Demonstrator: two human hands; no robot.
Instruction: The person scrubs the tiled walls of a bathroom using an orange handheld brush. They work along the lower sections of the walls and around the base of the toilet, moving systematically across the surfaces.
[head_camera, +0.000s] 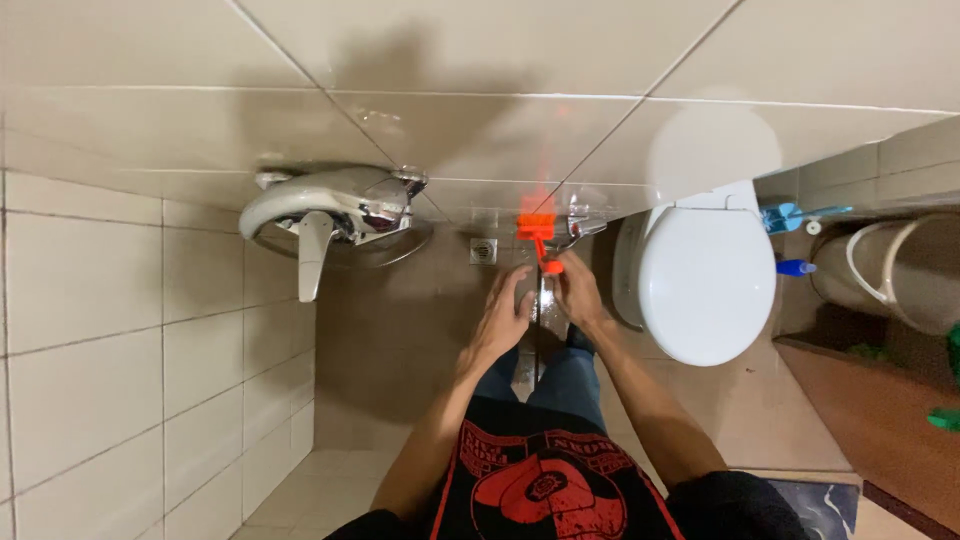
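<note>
Waste bin (905, 270) cut off by right edge.

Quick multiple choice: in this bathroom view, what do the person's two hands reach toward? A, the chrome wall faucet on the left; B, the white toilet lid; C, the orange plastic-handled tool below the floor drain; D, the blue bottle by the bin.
C: the left hand and right hand meet at the lower end of the orange plastic-handled tool, well away from the chrome wall faucet and beside, not on, the white toilet lid.
</note>
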